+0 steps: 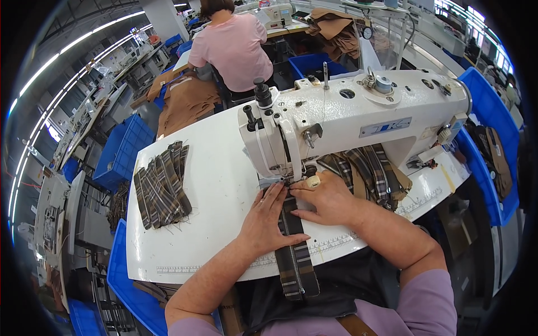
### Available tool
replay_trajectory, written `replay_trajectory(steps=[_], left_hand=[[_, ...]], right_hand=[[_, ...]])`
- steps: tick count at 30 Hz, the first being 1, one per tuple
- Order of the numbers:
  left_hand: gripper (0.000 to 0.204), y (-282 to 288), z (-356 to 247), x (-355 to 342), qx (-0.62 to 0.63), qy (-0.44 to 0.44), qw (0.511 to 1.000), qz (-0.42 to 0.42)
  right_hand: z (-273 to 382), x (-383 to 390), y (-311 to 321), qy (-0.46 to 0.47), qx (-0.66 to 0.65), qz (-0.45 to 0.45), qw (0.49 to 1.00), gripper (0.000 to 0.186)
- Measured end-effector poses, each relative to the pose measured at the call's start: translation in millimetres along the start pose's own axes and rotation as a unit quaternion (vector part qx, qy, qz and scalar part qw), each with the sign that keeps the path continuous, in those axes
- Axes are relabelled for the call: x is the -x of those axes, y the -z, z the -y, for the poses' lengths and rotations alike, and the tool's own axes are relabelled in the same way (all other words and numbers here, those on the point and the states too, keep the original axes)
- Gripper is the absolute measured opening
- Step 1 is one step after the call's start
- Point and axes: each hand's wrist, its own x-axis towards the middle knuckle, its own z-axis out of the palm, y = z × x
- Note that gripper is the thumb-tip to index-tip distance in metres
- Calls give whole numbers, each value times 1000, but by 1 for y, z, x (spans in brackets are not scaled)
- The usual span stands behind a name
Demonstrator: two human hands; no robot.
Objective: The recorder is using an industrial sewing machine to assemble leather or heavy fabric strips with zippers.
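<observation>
A plaid fabric strip (295, 263) in brown, black and grey, with a zipper along it, runs from beneath the sewing machine's (336, 109) needle area over the table's near edge. My left hand (270, 221) lies flat on the strip's left side, fingers stretched toward the presser foot, thumb across the fabric. On the right side, my right hand (328, 199) rests with its fingertips close to the needle and its thumb apart. A yellowish band (312, 181) sits on one of its fingers. The needle tip and the strip's far end are hidden by fingers and machine head.
Plaid pieces (162, 187) are stacked on the white table (216, 162) at left; more plaid pieces (372, 173) lie beneath the machine arm. Small snips (420, 163) lie near the machine base. Blue bins (493, 185) flank the table. Ahead sits a person in pink (232, 53).
</observation>
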Motion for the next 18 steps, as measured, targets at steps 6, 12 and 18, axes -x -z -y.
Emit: replay_trajectory(steps=[6, 12, 18], left_hand=[[121, 1, -1, -4, -29, -9, 1000, -5], [114, 2, -2, -4, -27, -14, 999, -17], [106, 3, -3, -3, -23, -23, 999, -39]], right_hand=[[4, -1, 7, -12, 1, 30, 999, 49], [2, 0, 6, -17, -23, 25, 999, 50], [2, 1, 6, -14, -11, 18, 1000, 49]])
